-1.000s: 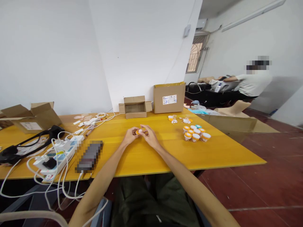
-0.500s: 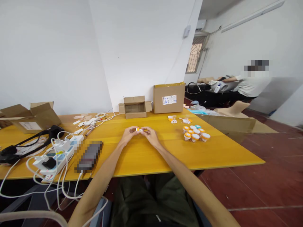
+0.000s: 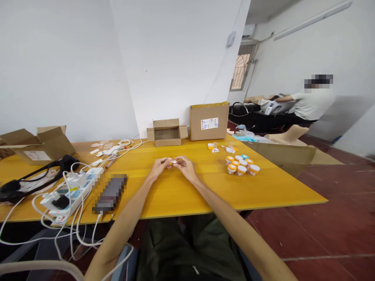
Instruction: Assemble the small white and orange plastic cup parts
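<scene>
Left hand and right hand are close together above the desk, the fingers of each closed on a small orange-and-white piece pinched between them; its exact shape is too small to tell. Take that piece as the middle of a clock, with twelve o'clock toward the wall. Farthest left, between nine and ten o'clock, stands an open carton, with a black strap in front of it at nine. White cables run over a power strip between eight and nine, and a blurred-out phone lies at eight. White scraps are scattered between nine and ten. At twelve o'clock, near the wall, a small open box faces the hands. A taller closed box stands beside it at one. Two little heaps of caps and white bits lie around two o'clock. At three, clear lidded jars, most with orange-rimmed lids, stand grouped. Farther off, toward two, sits a person in a white top.
</scene>
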{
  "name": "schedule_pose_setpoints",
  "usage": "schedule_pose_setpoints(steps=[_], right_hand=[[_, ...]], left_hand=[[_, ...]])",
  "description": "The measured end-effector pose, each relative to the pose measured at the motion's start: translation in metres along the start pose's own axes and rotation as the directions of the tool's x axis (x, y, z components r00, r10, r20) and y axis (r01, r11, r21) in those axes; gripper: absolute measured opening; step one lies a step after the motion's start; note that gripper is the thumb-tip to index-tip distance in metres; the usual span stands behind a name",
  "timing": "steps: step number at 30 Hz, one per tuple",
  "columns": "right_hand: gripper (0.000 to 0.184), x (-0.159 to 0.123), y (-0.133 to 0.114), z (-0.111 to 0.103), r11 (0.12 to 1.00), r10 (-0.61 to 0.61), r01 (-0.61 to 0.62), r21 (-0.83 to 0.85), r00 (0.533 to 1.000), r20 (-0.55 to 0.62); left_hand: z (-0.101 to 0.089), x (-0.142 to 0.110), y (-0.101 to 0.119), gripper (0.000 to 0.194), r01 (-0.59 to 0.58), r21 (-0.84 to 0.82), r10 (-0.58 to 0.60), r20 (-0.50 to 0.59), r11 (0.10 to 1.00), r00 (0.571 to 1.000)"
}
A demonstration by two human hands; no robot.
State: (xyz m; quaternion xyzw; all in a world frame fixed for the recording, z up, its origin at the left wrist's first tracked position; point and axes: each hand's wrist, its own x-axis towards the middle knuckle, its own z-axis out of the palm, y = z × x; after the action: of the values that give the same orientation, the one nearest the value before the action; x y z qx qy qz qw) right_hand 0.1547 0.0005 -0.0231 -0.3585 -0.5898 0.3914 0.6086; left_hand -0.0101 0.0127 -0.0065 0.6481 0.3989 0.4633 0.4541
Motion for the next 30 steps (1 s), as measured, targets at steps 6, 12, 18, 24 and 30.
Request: schedule_pose_setpoints(steps=[6, 12, 18, 24, 30], right_hand=[[0.023, -0.002, -0.004, 0.0, 1.0, 0.026, -0.026, -0.015, 0.999, -0.019], [0.035, -0.002, -0.004, -0.003, 0.996, 0.057, -0.054, -0.075, 0.998, 0.026], [0.043, -0.001, 0.003, -0.002, 0.994, 0.075, -0.069, -0.083, 0.995, 0.072], [0.037, -0.001, 0.006, 0.0, 0.995, 0.032, -0.023, -0.102, 0.996, 0.083], [0.038, -0.002, 0.0, -0.004, 0.989, 0.055, -0.036, -0.146, 0.99, 0.132]], left_hand=[[0.002, 0.0, 0.003, 0.043, 0.008, -0.014, -0.009, -0.015, 1.0, 1.0], [0.003, -0.001, 0.004, 0.047, 0.014, -0.056, -0.014, -0.002, 0.998, 1.0], [0.002, -0.002, 0.004, 0.05, -0.002, -0.06, 0.002, -0.002, 0.998, 1.0], [0.002, -0.001, 0.004, 0.051, -0.028, -0.043, 0.028, 0.003, 0.999, 1.0], [0.0, 0.001, -0.002, 0.054, -0.016, -0.037, 0.017, 0.014, 0.999, 1.0]])
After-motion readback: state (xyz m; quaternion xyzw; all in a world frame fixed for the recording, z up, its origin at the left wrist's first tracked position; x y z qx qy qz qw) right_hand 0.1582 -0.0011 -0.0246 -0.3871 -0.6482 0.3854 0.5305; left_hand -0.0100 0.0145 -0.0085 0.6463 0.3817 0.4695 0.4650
